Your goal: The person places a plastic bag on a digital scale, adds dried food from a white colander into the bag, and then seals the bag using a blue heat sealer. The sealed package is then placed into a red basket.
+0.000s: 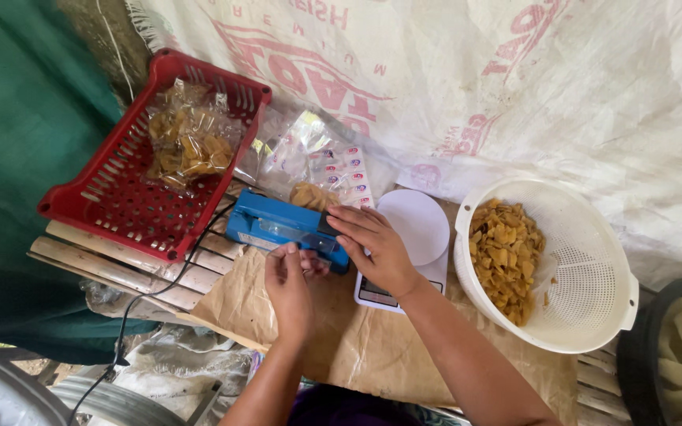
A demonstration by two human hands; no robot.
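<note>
A blue heat sealer (pixel 278 226) lies on brown paper (pixel 357 339), its arm down. A clear bag of yellow chips (pixel 313 195) sticks out behind it. My right hand (pixel 376 248) presses flat on the sealer's right end. Fingers of my left hand (pixel 290 284) pinch the bag's clear edge at the sealer's near side. A white kitchen scale (pixel 416 237) sits just right of the sealer, partly under my right hand.
A red plastic basket (pixel 120 205) at the left holds sealed chip bags (pixel 187 146). A white colander (pixel 593 284) with loose yellow chips (pixel 507 256) stands at the right. Empty clear bags (pixel 317 154) lie behind the sealer. A black cord (pixel 144 300) runs off left.
</note>
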